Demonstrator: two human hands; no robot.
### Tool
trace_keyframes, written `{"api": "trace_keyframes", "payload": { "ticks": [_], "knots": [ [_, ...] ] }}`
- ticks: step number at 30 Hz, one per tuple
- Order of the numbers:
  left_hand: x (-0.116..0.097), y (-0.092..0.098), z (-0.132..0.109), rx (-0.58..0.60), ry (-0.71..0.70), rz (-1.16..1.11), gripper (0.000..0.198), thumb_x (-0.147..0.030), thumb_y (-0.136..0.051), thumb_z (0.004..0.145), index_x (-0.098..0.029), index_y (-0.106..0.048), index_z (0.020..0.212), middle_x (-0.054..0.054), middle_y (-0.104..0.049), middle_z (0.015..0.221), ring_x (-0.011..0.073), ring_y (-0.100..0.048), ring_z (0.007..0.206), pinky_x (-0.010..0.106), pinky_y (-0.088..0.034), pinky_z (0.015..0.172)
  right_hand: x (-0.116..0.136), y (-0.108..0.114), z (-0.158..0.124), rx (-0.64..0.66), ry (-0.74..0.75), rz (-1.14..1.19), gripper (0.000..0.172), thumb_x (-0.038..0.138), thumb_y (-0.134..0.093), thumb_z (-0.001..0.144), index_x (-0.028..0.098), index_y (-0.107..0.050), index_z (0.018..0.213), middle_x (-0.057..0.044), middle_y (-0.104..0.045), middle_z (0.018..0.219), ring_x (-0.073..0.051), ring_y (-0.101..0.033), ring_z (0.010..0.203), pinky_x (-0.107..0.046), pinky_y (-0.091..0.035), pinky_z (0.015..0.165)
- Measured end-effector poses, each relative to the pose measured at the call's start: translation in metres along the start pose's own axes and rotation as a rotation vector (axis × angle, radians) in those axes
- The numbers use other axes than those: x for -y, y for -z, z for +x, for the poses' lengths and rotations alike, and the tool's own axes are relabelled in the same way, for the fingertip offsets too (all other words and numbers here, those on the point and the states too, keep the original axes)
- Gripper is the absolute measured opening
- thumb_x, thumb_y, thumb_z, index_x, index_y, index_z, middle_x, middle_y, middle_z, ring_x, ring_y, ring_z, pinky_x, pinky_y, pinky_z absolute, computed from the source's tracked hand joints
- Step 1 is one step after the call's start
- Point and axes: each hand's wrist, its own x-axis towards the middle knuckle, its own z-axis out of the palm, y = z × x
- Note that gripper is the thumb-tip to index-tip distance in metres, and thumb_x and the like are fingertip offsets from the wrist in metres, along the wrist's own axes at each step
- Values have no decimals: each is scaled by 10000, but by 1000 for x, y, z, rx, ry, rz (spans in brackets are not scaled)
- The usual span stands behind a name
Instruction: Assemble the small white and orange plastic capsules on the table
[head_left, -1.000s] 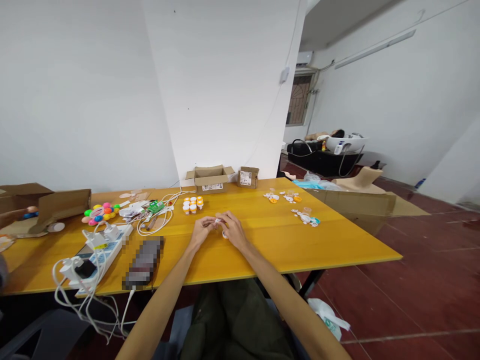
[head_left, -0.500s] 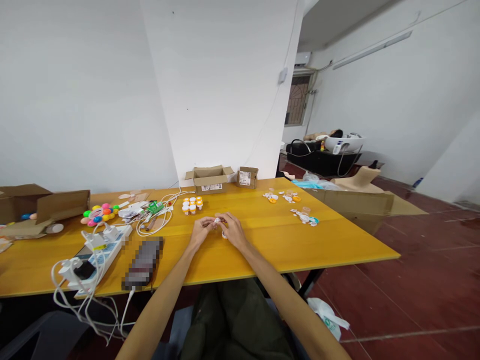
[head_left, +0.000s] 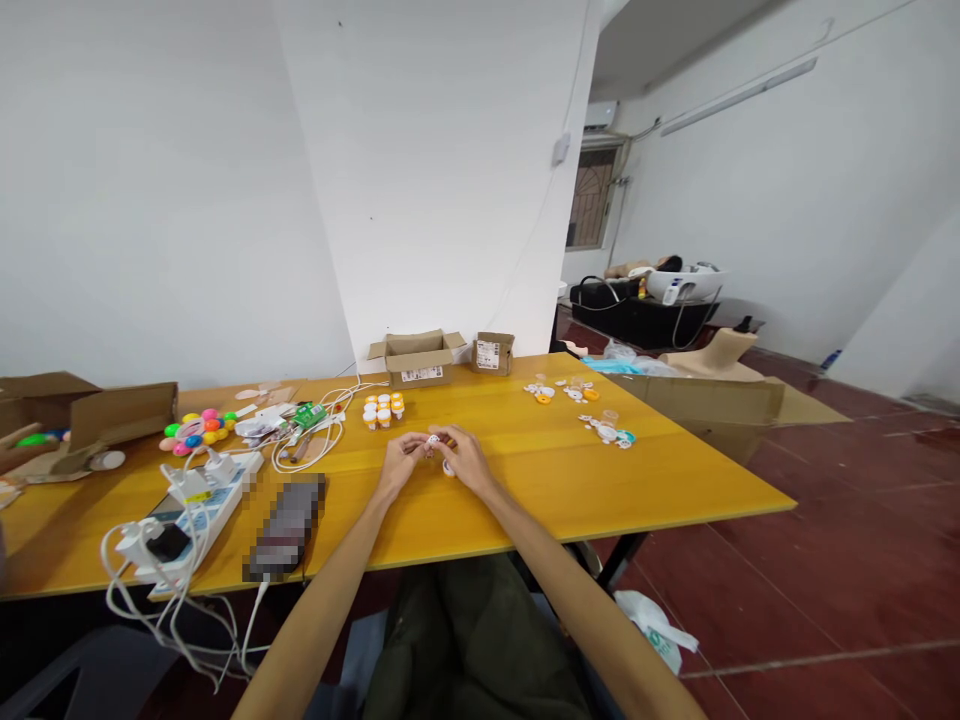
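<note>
Between the fingertips of both hands is a small white plastic part with dark holes or dots (head_left: 433, 441); its exact kind is too small to make out. My left hand (head_left: 403, 462) pinches it from one side, my right hand (head_left: 466, 458) from the other. Just under the right fingers a small white and orange piece (head_left: 448, 468) rests on the table, partly hidden. Beyond my hands stands a cluster of small white and orange capped containers (head_left: 383, 409). Loose white, orange and teal parts (head_left: 611, 433) lie in small groups to the right.
Two cardboard boxes (head_left: 424, 372) stand at the back of the yellow table (head_left: 697, 490). A power strip (head_left: 217, 505) with tangled white cables and a phone (head_left: 289, 525) lie at left. Further left are coloured balls (head_left: 199, 432), an open box (head_left: 124, 420) and another person's hand (head_left: 19, 445).
Another person's hand has come in at the far left by the open box, with a green ball at its fingers. My own hands have hardly moved.
</note>
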Motion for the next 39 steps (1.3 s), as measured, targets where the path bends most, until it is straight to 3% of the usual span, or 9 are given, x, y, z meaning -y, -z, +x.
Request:
{"api": "trace_keyframes", "payload": {
  "ticks": [24,39],
  "knots": [
    [-2,-2,0,16,-13,6,224,-326,-857,588,-184,-727,702,52,-765,730,212,-717,730,329,-584,766,-1,0,1,-17,-15,51,128,277,-604,878,227,-701,811,-20,-687,783,-171,-630,717,-274,-522,668],
    [-3,0,-2,-1,-4,22,208,-311,-842,606,-179,-745,734,64,-779,778,215,-720,731,336,-584,770,-2,-1,-5,-42,98,-184,158,200,-585,913,258,-705,996,-41,-662,895,-200,-630,819,-309,-528,752]
  ]
}}
